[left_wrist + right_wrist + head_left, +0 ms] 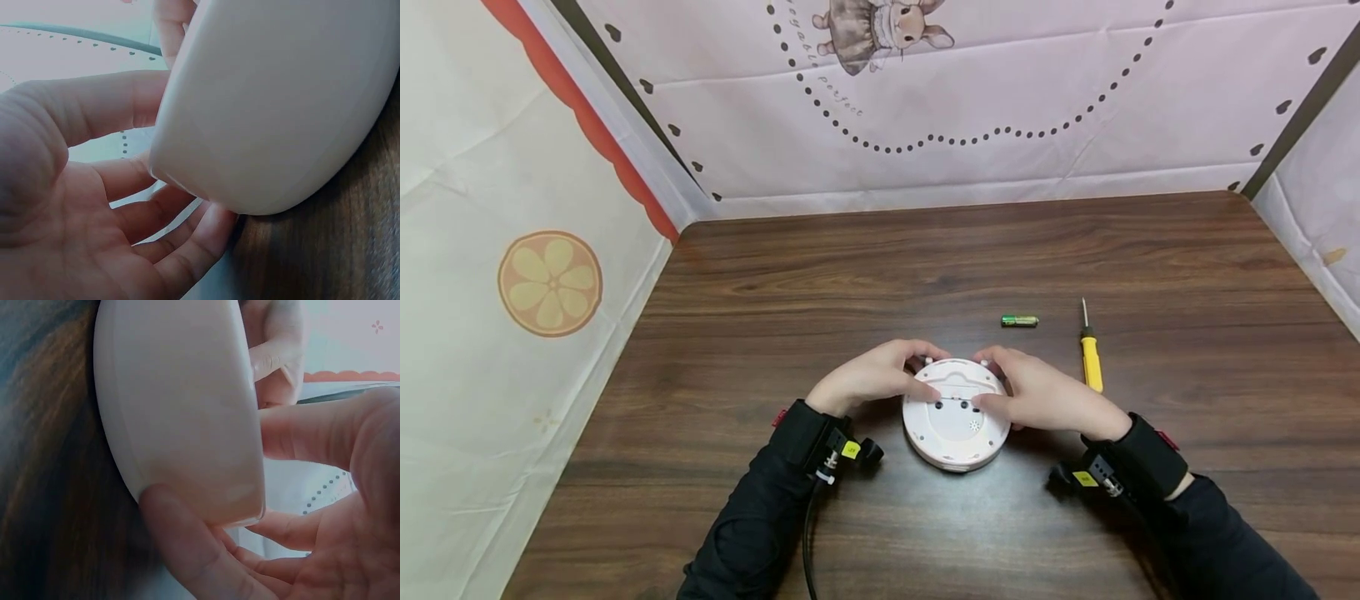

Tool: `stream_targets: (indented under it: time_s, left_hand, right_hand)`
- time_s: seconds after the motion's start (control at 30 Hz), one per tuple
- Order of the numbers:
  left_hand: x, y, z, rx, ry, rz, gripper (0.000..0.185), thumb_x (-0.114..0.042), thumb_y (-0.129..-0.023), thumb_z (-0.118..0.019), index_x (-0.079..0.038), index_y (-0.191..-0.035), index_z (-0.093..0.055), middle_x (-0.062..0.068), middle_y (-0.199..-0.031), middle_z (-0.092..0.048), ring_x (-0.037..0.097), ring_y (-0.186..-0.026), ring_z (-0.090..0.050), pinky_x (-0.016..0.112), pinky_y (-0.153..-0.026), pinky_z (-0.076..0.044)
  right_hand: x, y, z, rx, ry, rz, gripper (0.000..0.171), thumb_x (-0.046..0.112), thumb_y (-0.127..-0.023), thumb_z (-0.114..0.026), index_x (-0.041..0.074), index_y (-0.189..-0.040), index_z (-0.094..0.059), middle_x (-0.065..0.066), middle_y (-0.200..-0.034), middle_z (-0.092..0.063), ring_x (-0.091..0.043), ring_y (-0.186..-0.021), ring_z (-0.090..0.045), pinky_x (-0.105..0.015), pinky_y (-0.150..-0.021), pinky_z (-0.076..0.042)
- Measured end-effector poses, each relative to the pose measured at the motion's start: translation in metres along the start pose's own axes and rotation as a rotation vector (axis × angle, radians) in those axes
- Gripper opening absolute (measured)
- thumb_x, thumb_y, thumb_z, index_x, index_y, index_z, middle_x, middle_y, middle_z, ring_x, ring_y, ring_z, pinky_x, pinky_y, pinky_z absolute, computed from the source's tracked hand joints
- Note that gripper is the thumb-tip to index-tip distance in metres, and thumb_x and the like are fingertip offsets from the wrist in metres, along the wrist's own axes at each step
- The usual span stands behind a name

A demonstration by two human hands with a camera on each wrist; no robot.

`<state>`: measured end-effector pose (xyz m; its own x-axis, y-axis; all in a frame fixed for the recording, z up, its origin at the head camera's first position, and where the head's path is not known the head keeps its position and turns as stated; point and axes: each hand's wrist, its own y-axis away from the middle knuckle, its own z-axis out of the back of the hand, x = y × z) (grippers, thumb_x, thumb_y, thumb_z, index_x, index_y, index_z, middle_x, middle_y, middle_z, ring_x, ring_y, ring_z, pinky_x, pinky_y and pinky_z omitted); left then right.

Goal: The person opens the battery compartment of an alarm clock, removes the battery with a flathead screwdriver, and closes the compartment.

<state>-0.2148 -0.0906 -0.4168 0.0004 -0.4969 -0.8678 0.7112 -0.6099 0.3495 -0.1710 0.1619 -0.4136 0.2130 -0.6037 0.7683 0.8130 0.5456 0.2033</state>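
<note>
I've got the round white device (956, 417) lying back-up near the front middle of the table (925, 258), both hands on it. My left hand (874, 377) curls round its left edge, thumb lying across the top; my right hand (1047, 395) grips the right edge the same way, thumb by the seam of the cover panel. Both grips are closed on the device. To work that panel cleanly, I judge I should keep thumb pressure even on both sides and the body flat (my wrist views show fingers tucked under its rim, so it could tip). The battery (1019, 320) and yellow screwdriver (1090, 354) lie just beyond my right hand.
</note>
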Motion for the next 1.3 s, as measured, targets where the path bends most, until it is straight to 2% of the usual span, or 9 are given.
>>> stream_targets:
  time_s: [0.1, 0.2, 0.27, 0.4, 0.6, 0.87, 1.2, 1.3]
  left_hand:
    - [0.0001, 0.0006, -0.0014, -0.017, -0.011, 0.006, 0.047, -0.008, -0.083, -0.080, -0.009, -0.128, -0.066, 0.007, -0.102, -0.062, 0.021, -0.089, -0.056, 0.028, -0.072, -0.045]
    - [-0.0018, 0.0010, -0.0034, -0.036, -0.038, 0.006, 0.044, -0.008, -0.083, -0.079, -0.010, -0.125, -0.067, 0.006, -0.102, -0.062, 0.021, -0.089, -0.056, 0.028, -0.073, -0.045]
    - [-0.0037, 0.0012, -0.0046, -0.046, -0.056, 0.009, 0.041, -0.008, -0.083, -0.078, -0.011, -0.123, -0.067, 0.006, -0.103, -0.062, 0.021, -0.090, -0.056, 0.028, -0.073, -0.044]
    - [-0.0056, 0.0012, -0.0064, -0.051, -0.045, 0.024, 0.037, -0.006, -0.083, -0.077, -0.012, -0.118, -0.067, 0.006, -0.104, -0.061, 0.022, -0.090, -0.056, 0.029, -0.073, -0.045]
    - [-0.0063, 0.0013, -0.0082, -0.072, -0.032, 0.041, 0.036, -0.006, -0.080, -0.076, -0.015, -0.114, -0.067, 0.006, -0.105, -0.060, 0.022, -0.092, -0.054, 0.030, -0.074, -0.043]
    - [-0.0070, 0.0007, -0.0097, -0.087, -0.028, 0.036, 0.036, -0.004, -0.080, -0.075, -0.014, -0.113, -0.067, 0.007, -0.104, -0.060, 0.021, -0.088, -0.053, 0.029, -0.071, -0.042]
    - [-0.0025, 0.0015, -0.0042, -0.004, 0.008, 0.015, 0.040, -0.007, -0.083, -0.075, -0.010, -0.122, -0.065, 0.007, -0.103, -0.061, 0.021, -0.091, -0.056, 0.029, -0.075, -0.045]
    - [-0.0025, 0.0022, -0.0025, 0.002, 0.012, 0.018, 0.041, -0.006, -0.084, -0.074, -0.009, -0.124, -0.065, 0.007, -0.104, -0.062, 0.021, -0.093, -0.056, 0.029, -0.077, -0.044]
  right_hand:
    - [0.0017, 0.0002, -0.0013, -0.024, 0.040, 0.002, 0.054, 0.021, -0.094, -0.071, -0.005, -0.136, -0.049, -0.011, -0.104, -0.056, -0.017, -0.078, -0.054, -0.031, -0.066, -0.047]
    - [0.0035, 0.0004, -0.0028, -0.041, 0.048, -0.006, 0.053, 0.020, -0.094, -0.070, -0.005, -0.136, -0.049, -0.012, -0.105, -0.056, -0.017, -0.079, -0.055, -0.032, -0.068, -0.047]
    - [0.0047, 0.0003, -0.0042, -0.040, 0.002, -0.034, 0.053, 0.018, -0.094, -0.070, -0.005, -0.136, -0.048, -0.015, -0.108, -0.055, -0.017, -0.074, -0.058, -0.033, -0.064, -0.051]
    - [0.0038, -0.0017, -0.0077, -0.031, -0.173, -0.104, 0.051, 0.013, -0.092, -0.069, -0.003, -0.135, -0.046, -0.019, -0.111, -0.057, -0.021, -0.057, -0.061, -0.038, -0.052, -0.055]
    - [0.0012, -0.0056, -0.0092, -0.038, -0.290, -0.178, 0.048, 0.011, -0.089, -0.070, 0.002, -0.130, -0.049, -0.016, -0.107, -0.060, -0.022, -0.057, -0.061, -0.041, -0.052, -0.055]
    - [-0.0009, -0.0050, -0.0080, -0.035, -0.310, -0.190, 0.047, 0.013, -0.089, -0.070, 0.004, -0.130, -0.050, -0.015, -0.104, -0.061, -0.023, -0.058, -0.061, -0.040, -0.054, -0.054]
    - [-0.0038, -0.0016, -0.0023, 0.035, -0.269, -0.140, 0.052, 0.018, -0.093, -0.072, 0.002, -0.136, -0.047, -0.016, -0.104, -0.057, -0.023, -0.068, -0.064, -0.040, -0.058, -0.057]
    - [-0.0035, -0.0011, 0.0000, 0.052, -0.260, -0.131, 0.053, 0.020, -0.094, -0.070, 0.003, -0.138, -0.046, -0.015, -0.105, -0.057, -0.023, -0.072, -0.065, -0.040, -0.060, -0.057]
